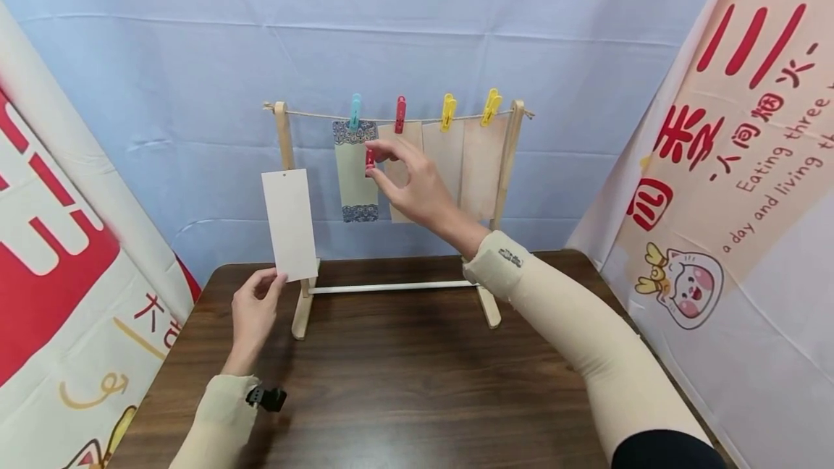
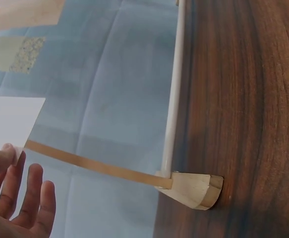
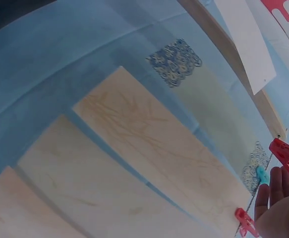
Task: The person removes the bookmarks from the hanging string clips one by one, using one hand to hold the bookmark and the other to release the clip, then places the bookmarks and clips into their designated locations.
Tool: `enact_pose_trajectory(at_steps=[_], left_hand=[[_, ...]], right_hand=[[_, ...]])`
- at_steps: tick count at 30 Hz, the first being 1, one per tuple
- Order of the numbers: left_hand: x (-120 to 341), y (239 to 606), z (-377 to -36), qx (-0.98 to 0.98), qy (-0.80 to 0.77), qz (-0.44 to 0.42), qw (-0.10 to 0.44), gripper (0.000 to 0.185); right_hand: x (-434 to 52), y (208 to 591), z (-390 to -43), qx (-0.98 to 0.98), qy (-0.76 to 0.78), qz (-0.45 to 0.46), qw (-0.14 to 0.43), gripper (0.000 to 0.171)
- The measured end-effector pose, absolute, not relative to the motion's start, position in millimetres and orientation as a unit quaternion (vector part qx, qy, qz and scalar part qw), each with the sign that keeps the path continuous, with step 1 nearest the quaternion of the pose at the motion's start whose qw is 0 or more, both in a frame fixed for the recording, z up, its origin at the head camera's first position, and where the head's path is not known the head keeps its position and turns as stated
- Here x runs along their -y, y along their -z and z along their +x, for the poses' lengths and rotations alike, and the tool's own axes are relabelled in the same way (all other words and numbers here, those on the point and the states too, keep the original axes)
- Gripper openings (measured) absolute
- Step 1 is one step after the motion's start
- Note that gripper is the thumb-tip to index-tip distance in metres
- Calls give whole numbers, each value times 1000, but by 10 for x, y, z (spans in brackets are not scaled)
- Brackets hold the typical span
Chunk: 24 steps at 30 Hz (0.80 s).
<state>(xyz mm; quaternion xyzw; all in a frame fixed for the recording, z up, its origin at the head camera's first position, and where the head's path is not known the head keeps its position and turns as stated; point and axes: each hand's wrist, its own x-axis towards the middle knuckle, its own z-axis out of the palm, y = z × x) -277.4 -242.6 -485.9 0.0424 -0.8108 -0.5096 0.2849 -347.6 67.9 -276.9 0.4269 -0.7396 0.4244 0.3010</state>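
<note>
My left hand [image 1: 257,310] pinches the bottom corner of a white card [image 1: 289,226] that has a small hole near its top edge. That card stands upright in front of the rack's left post. In my right hand [image 1: 417,183], thumb and fingers pinch a red clothespin [image 1: 370,159], held in front of a green card with blue patterned ends [image 1: 355,172]. This patterned card hangs from the string [image 1: 313,114] by a blue clothespin [image 1: 355,111]. The right wrist view shows the pinched red clothespin [image 3: 287,154] close to the blue one [image 3: 262,174].
Several pale cards [image 1: 483,165] hang to the right under a red clothespin [image 1: 400,114] and two yellow clothespins [image 1: 448,112]. A wooden rack [image 1: 515,143] with a white lower bar [image 1: 391,286] stands on the brown table [image 1: 404,382]. Blue cloth [image 1: 195,93] hangs behind.
</note>
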Motion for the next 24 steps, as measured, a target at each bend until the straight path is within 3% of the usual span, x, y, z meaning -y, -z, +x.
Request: enact_pose_trajectory(at_steps=[24], left_hand=[[2485,4983,-2641,832,480,60,272,24]], right_hand=[[-1086,3272,-3441,746,-437,398,307,39]])
